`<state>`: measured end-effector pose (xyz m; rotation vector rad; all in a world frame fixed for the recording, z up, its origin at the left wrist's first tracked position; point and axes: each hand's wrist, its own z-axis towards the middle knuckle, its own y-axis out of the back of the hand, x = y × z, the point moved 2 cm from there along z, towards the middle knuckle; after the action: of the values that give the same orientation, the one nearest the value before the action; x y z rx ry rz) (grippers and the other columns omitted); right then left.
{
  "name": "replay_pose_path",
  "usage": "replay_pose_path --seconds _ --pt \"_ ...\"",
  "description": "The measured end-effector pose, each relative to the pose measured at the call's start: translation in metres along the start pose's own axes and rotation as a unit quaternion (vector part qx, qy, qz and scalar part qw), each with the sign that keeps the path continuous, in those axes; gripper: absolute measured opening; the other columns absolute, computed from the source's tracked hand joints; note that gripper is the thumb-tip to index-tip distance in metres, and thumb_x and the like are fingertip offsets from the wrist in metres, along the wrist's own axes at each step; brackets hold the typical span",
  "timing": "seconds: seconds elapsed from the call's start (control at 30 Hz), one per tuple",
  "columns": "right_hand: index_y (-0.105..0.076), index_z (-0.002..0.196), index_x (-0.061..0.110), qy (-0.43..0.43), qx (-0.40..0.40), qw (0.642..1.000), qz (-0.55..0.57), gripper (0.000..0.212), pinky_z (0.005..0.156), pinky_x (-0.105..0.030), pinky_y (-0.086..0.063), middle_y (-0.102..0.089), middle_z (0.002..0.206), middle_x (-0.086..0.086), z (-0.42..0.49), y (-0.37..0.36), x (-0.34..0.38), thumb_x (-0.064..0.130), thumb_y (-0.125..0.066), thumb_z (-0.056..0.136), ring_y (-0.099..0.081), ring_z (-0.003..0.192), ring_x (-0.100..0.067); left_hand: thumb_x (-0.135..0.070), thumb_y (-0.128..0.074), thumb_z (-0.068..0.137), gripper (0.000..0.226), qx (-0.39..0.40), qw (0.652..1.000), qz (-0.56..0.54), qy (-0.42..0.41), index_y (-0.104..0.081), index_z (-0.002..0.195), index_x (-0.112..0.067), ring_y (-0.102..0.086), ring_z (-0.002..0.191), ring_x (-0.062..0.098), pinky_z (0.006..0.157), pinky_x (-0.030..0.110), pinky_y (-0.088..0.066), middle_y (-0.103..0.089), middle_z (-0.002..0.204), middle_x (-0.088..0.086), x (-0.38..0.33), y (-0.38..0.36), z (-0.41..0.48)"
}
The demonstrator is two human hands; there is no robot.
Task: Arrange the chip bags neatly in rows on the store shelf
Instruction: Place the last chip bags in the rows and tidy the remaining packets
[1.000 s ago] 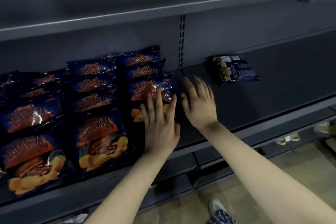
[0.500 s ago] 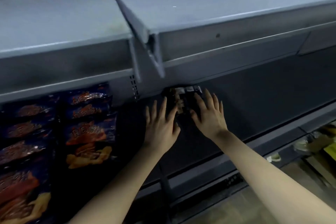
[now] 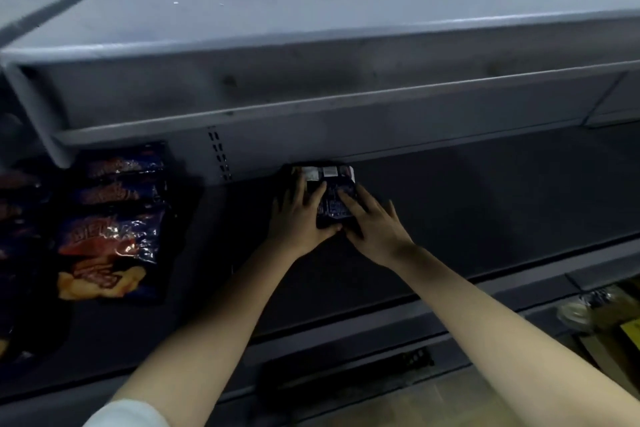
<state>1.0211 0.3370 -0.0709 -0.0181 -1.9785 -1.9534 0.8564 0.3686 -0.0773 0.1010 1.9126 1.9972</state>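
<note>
A lone dark blue chip bag (image 3: pixel 334 199) lies back side up at the rear of the dark lower shelf (image 3: pixel 485 211). My left hand (image 3: pixel 298 218) grips its left edge, fingers over the top and thumb under the near edge. On the bag's right side rests my right hand (image 3: pixel 372 224), fingers curled over it. Rows of blue and orange chip bags (image 3: pixel 110 229) lie flat on the left part of the same shelf, overlapping front to back.
A grey upper shelf (image 3: pixel 311 87) overhangs the lower one just above my hands. A slotted upright (image 3: pixel 218 156) divides the back wall. At the lower right, beyond the shelf's front rail (image 3: pixel 450 291), are a box and wrapped goods (image 3: pixel 609 308) on the floor.
My view swung right, leaving the stacked rows at the left edge. Both hands moved from the stacked bags to the lone bag at the back and closed on it.
</note>
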Motion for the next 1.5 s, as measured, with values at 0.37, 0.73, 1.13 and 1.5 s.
replay_pose_path --seconds 0.37,0.73,1.13,1.5 --pt "-0.016 0.147 0.038 0.009 -0.020 0.998 0.052 0.053 0.116 -0.052 -0.009 -0.010 0.159 0.000 0.002 0.001 -0.005 0.034 -0.037 0.098 -0.011 0.145 -0.024 -0.039 -0.070 0.079 0.075 -0.076 0.992 -0.095 0.015 -0.035 0.141 -0.014 -0.028 0.134 0.036 0.104 0.047 -0.038 -0.015 0.154 0.010 -0.014 0.008 0.001" --pt "-0.011 0.150 0.024 -0.029 -0.118 0.921 0.369 0.079 0.106 -0.021 -0.024 -0.025 0.155 0.001 -0.027 0.054 -0.021 0.030 -0.061 0.089 -0.025 0.141 -0.014 -0.049 -0.062 0.083 0.036 -0.195 0.966 -0.161 0.047 -0.066 0.106 -0.022 -0.066 0.087 0.021 0.067 0.035 -0.054 -0.070 0.099 0.004 -0.019 0.092 -0.010" --pt "-0.062 0.103 0.012 0.074 0.214 0.811 0.540 0.028 0.079 -0.031 -0.054 -0.069 0.097 -0.005 -0.028 0.041 0.035 0.021 -0.072 0.079 -0.066 0.097 -0.022 -0.058 -0.055 0.083 0.041 0.087 0.962 -0.227 0.124 -0.067 0.103 -0.023 -0.064 0.080 0.015 0.053 0.023 -0.049 -0.070 0.095 0.003 0.007 0.133 -0.067" --pt "-0.058 0.102 0.005 -0.047 0.182 0.563 0.805 0.034 0.070 -0.035 -0.054 -0.071 0.083 -0.009 -0.014 -0.006 0.161 0.014 -0.068 0.071 -0.069 0.080 -0.023 -0.041 -0.059 0.085 0.047 -0.128 0.700 -0.645 0.279 -0.048 0.126 -0.022 -0.066 0.093 0.018 0.079 0.036 -0.056 -0.063 0.116 0.002 0.088 0.118 -0.182"
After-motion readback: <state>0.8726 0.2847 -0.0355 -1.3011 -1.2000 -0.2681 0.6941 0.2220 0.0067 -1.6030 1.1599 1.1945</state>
